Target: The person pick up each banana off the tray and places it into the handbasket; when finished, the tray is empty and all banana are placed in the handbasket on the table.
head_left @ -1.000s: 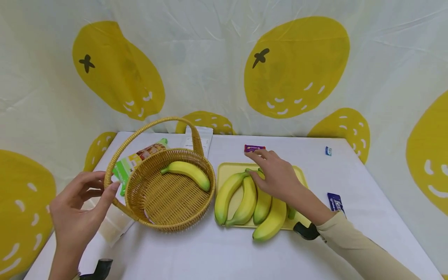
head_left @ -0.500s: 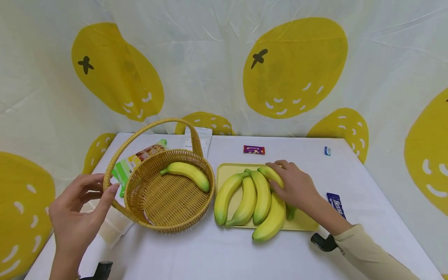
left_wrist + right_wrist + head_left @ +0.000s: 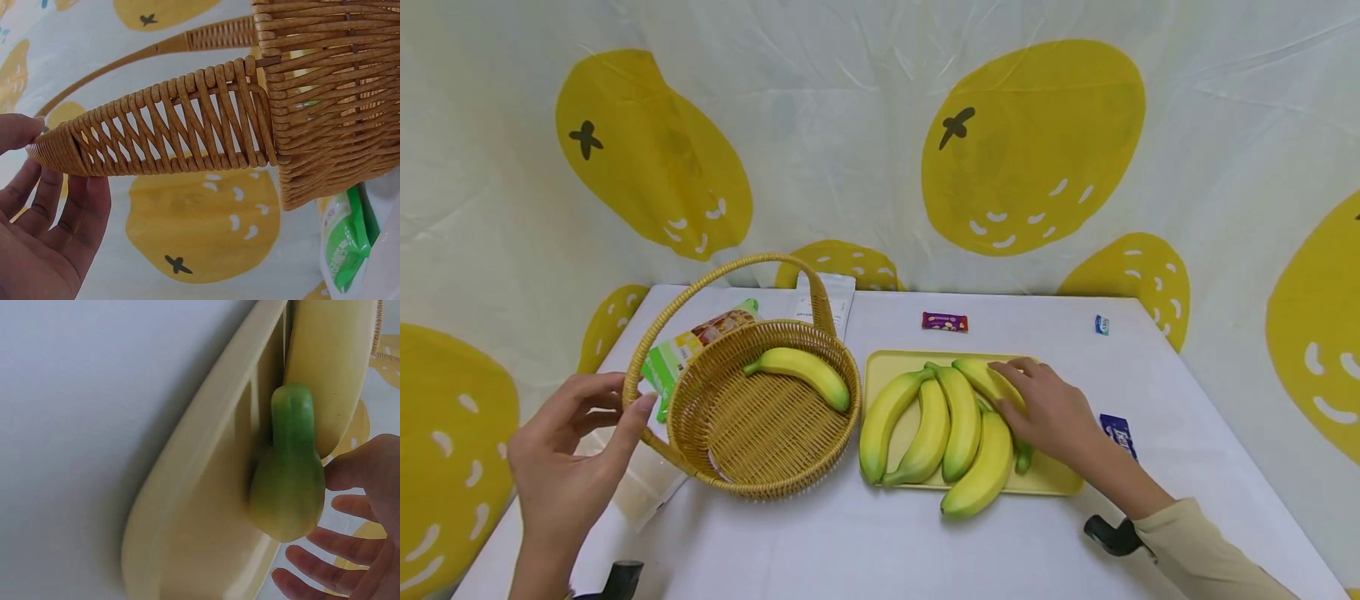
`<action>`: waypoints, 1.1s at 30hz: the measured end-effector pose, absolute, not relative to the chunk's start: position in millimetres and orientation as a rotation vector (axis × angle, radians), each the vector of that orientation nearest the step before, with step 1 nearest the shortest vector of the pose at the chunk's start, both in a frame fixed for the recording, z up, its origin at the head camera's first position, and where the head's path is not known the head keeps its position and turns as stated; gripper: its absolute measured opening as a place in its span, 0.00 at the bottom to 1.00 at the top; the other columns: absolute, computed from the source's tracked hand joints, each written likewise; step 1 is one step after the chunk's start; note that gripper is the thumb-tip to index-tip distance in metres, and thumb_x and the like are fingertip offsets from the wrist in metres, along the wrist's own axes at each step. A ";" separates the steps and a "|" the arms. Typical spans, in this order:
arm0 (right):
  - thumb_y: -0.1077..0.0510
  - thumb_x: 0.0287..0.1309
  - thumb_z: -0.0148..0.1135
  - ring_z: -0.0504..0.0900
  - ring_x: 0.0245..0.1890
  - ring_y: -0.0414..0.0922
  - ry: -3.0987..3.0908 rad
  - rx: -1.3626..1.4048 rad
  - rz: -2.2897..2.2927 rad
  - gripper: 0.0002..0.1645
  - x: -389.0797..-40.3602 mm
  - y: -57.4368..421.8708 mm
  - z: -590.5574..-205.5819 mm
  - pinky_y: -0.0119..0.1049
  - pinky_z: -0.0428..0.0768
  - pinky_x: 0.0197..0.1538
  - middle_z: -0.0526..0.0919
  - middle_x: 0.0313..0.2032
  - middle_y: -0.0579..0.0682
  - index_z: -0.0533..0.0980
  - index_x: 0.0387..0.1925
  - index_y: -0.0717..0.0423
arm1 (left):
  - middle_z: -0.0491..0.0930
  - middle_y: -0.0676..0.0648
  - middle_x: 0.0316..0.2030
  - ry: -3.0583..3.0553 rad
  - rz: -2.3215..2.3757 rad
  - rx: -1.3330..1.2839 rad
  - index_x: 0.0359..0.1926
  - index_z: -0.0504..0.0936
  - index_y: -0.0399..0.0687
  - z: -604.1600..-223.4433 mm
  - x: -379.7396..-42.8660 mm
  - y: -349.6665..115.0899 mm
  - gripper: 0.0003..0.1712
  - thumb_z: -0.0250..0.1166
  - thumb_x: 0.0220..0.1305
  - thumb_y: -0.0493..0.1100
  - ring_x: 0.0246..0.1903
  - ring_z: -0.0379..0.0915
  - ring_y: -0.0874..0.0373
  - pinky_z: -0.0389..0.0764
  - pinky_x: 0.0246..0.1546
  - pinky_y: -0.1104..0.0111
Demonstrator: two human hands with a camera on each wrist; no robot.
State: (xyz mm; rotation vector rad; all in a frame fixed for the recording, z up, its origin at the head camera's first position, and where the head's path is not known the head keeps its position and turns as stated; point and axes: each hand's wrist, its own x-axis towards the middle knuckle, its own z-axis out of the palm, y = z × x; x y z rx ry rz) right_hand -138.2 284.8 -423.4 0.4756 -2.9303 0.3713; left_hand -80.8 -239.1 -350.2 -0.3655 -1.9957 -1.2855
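Note:
My left hand (image 3: 572, 458) pinches the handle of a wicker basket (image 3: 767, 433) between thumb and fingers. In the left wrist view, the fingertips of the hand (image 3: 50, 219) lie against the handle's woven side. One banana (image 3: 801, 371) lies inside the basket. On a pale yellow tray (image 3: 1052, 479) lie several more bananas, one jutting over the near edge. My right hand (image 3: 1052, 412) rests over the rearmost banana (image 3: 981, 379), fingers spread and relaxed. A green-tipped banana end (image 3: 287, 475) shows before that hand (image 3: 362, 537) in the right wrist view; exact contact is partly hidden.
Behind the basket are a green snack bag (image 3: 666, 367) and a white pouch (image 3: 842, 292). A clear bag (image 3: 643, 487) lies at its near left. Past the tray sit a purple packet (image 3: 945, 322), a small blue packet (image 3: 1102, 324) and a dark blue packet (image 3: 1118, 435).
My right hand has drawn back rightward and nearer from above the banana stems to the right part of the rearmost banana. The left hand and basket have hardly moved.

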 end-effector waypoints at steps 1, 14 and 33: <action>0.54 0.68 0.69 0.78 0.60 0.64 -2.929 0.478 0.374 0.31 -137.9 285.3 -424.2 0.60 0.88 0.39 0.79 0.61 0.64 0.76 0.69 0.55 | 0.85 0.39 0.41 -1.996 -1.284 -0.365 0.48 0.85 0.24 -350.4 -80.7 -239.0 0.20 0.74 0.52 0.18 0.32 0.79 0.61 0.82 0.40 0.81; 0.58 0.65 0.69 0.80 0.58 0.64 -2.951 0.461 0.375 0.33 -148.4 289.4 -432.9 0.62 0.88 0.40 0.79 0.60 0.65 0.74 0.71 0.57 | 0.86 0.42 0.42 -2.068 -1.238 -0.307 0.51 0.86 0.27 -348.3 -76.7 -238.5 0.21 0.74 0.55 0.20 0.34 0.78 0.60 0.82 0.42 0.81; 0.58 0.64 0.70 0.80 0.58 0.65 -2.930 0.440 0.441 0.34 -152.0 294.1 -439.7 0.65 0.85 0.50 0.79 0.61 0.66 0.74 0.71 0.56 | 0.86 0.45 0.43 -2.021 -1.264 -0.353 0.49 0.86 0.26 -352.8 -80.6 -241.0 0.20 0.74 0.54 0.19 0.35 0.79 0.60 0.82 0.42 0.81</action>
